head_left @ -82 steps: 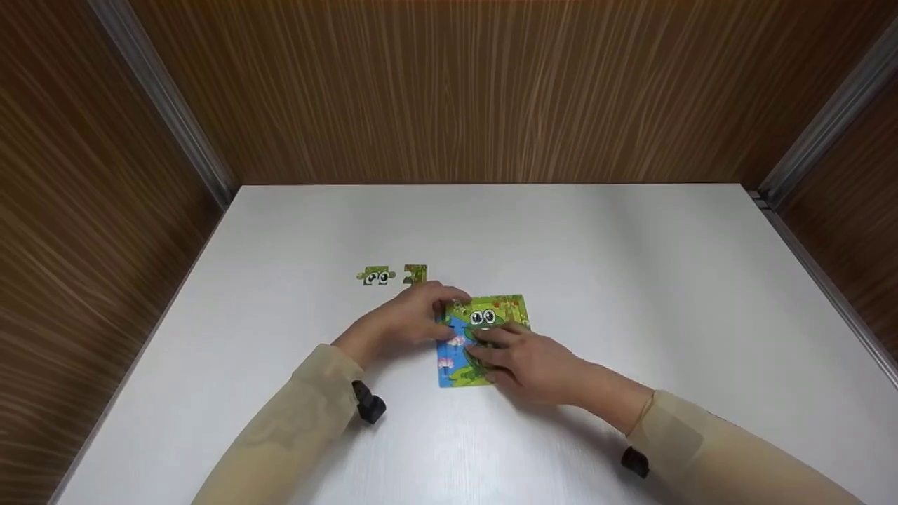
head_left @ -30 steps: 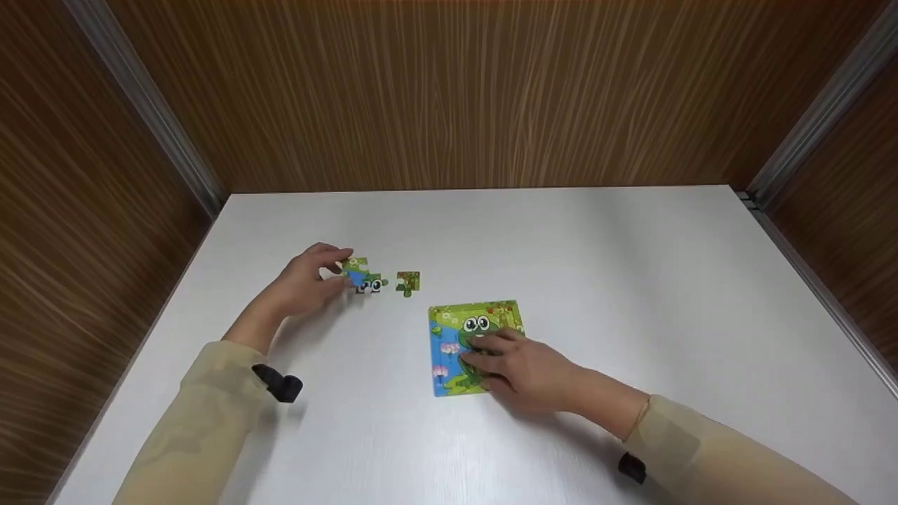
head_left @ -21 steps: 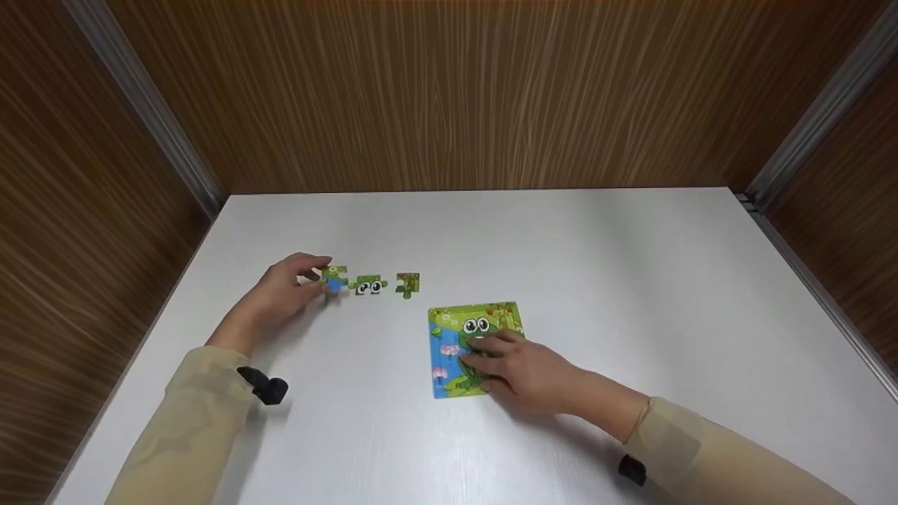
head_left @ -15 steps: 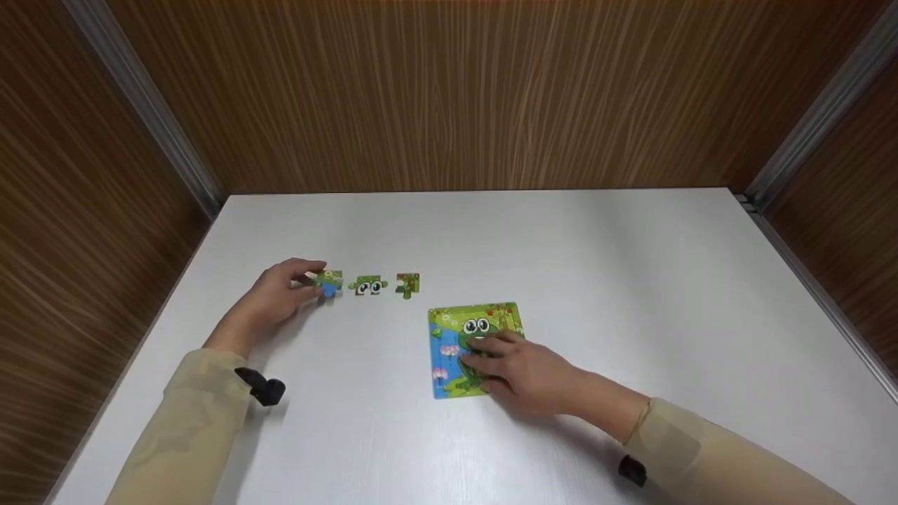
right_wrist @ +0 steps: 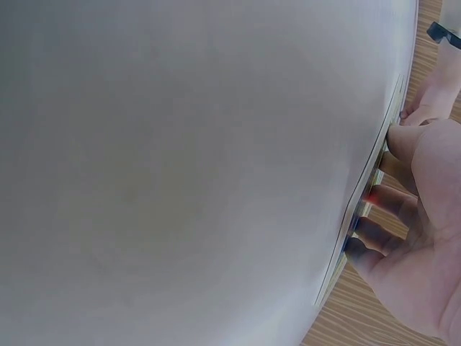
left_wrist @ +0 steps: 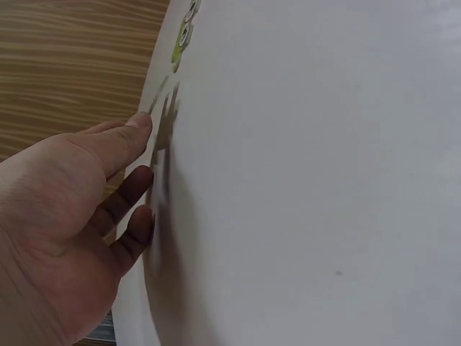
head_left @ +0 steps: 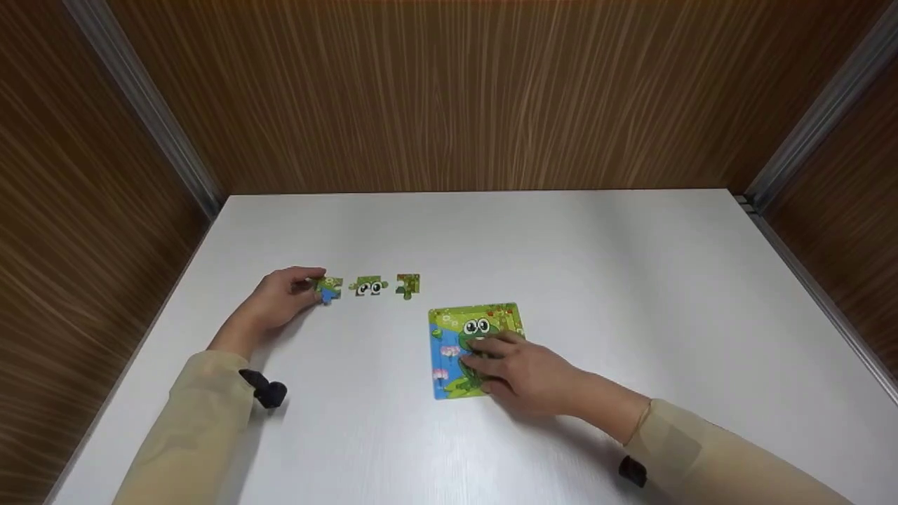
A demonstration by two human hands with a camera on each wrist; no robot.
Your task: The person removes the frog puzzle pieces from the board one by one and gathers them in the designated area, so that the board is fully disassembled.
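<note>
At the left my left hand [head_left: 273, 301] pinches a green and blue puzzle piece [head_left: 331, 288] between thumb and fingers, close over the table. In the left wrist view that piece shows nearly edge-on beyond the thumb of my left hand [left_wrist: 79, 209]. To its right lie a puzzle piece with two cartoon eyes [head_left: 368, 286] and a green corner puzzle piece [head_left: 408, 285]. My right hand [head_left: 533, 372] rests with extended fingers on a square frog puzzle board [head_left: 449, 330], hiding its lower right part. In the right wrist view, the fingers of my right hand [right_wrist: 410, 216] touch the board's edge.
All of this lies on a white table [head_left: 631, 280]. A brown wood-grain panel [head_left: 477, 98] rises behind it, with similar panels at both sides. Black wrist devices [head_left: 266, 391] sit at the sleeve cuffs.
My left hand has moved from the board out to the left, set the green and blue piece left of the eye piece, and turned it slightly. My right hand stays on the board.
</note>
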